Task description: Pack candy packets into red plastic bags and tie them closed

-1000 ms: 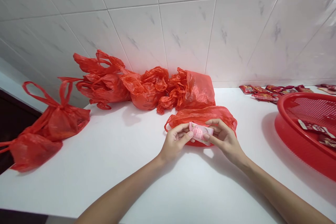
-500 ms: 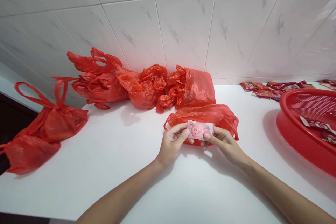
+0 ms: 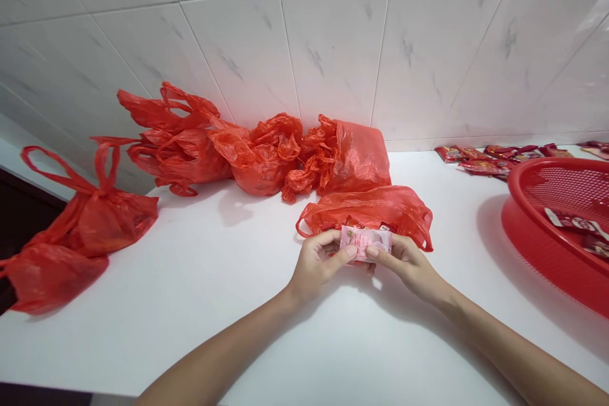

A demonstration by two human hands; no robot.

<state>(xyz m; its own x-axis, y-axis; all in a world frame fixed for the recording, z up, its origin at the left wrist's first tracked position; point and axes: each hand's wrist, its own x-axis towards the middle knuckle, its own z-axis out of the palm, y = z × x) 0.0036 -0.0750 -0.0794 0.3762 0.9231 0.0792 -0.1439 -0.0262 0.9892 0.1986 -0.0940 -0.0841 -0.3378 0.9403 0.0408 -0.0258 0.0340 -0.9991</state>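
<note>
Between my two hands I hold a small pink snack packet (image 3: 360, 240) with printed lettering, its front facing me. My left hand (image 3: 320, 262) pinches the packet's left end, thumb on its front. On its right end my right hand (image 3: 403, 261) has a closed grip, also with the thumb in front. Just behind the packet an open red plastic bag (image 3: 380, 205) lies on the white table (image 3: 266, 330). Some wrapped items show at the bag's mouth, partly hidden by the packet and my fingers.
Several gathered red bags (image 3: 266, 158) stand along the tiled wall (image 3: 333, 44). More tied red bags (image 3: 102, 222) sit at the table's left edge. A red mesh basket (image 3: 528, 222) with wrapped snacks stands on the right. Behind it lie several red snack packets (image 3: 485, 166).
Both hands have lowered the pink packet slightly and tilted it, and my thumbs have moved closer together on its front. Wrapped items now show at the bag's mouth.
</note>
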